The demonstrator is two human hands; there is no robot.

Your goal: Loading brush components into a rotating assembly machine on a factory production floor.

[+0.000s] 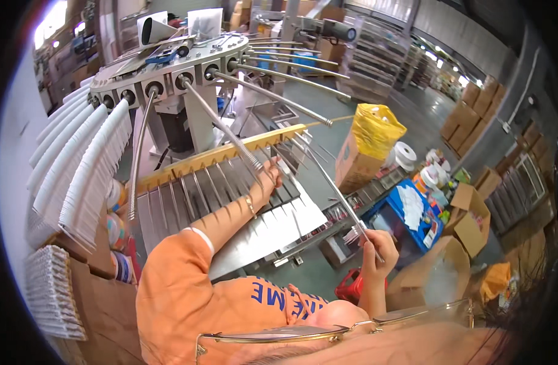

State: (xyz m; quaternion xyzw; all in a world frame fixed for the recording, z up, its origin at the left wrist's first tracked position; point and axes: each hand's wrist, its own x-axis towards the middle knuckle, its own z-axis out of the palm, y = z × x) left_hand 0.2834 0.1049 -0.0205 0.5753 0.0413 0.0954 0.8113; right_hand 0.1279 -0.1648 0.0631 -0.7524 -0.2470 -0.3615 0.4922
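Note:
My right hand [379,248] pinches the near end of a long thin metal rod [335,188], which slants away toward a wooden bar [221,152]. Several similar rods lie side by side against this bar, over a metal tray [291,220]. My left hand [268,180] reaches across the tray with curled fingers. It is close to the coiled tip of a machine rod [227,131]; whether it grips that tip or another rod is hidden. Bare rods with coiled tips stick out of the round machine [169,72]. On its left, rods carry dense rows of thin white pieces [96,173].
Right of the tray stands a cardboard box [357,161] with a yellow plastic bag [379,129]. Farther right are white spools [405,155], a blue crate [420,228] and open cartons [470,216]. A red container [352,286] sits low, near my right forearm.

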